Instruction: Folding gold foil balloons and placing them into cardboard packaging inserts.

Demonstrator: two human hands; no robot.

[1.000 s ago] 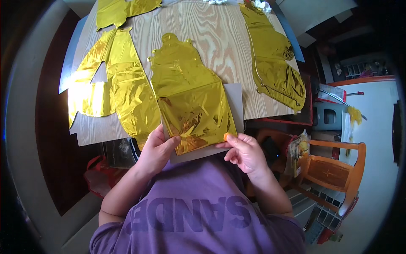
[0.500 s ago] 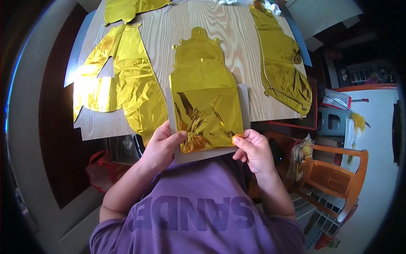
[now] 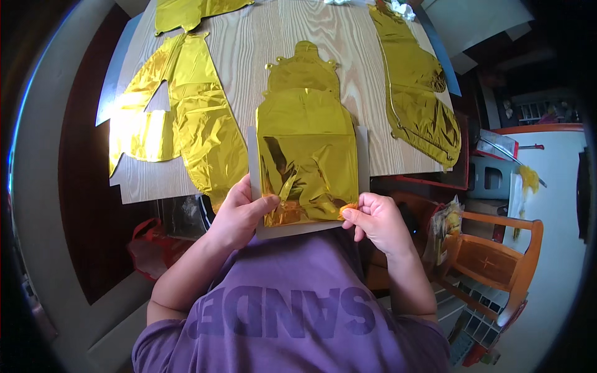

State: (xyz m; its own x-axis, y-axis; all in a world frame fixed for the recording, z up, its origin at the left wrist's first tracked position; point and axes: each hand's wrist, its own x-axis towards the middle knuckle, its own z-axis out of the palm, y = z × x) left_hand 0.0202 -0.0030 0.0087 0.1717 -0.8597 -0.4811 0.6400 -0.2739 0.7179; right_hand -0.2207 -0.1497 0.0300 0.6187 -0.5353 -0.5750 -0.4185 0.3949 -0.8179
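Observation:
A flat gold foil balloon (image 3: 308,118) lies over a grey cardboard sheet (image 3: 254,158) at the table's near edge, its scalloped end stretching away from me. The near part of the foil is creased and shiny. My left hand (image 3: 239,214) grips the near left side, thumb pressed on the foil and fingers tucked behind the cardboard. At the near right corner my right hand (image 3: 373,219) pinches the crumpled foil edge between thumb and finger. The cardboard's near edge shows below the foil, close to my purple shirt.
More flat gold foil balloons lie on the wooden table (image 3: 249,31): an A-like one (image 3: 202,112) at left, another (image 3: 199,13) at far left, and one (image 3: 420,93) with a pale cord at right. A wooden chair (image 3: 494,264) and red bag (image 3: 149,252) stand beside the table.
The foil balloon's far end has shifted slightly to the right. Creases near its near edge have changed shape, and my right hand has moved a little with the corner still pinched.

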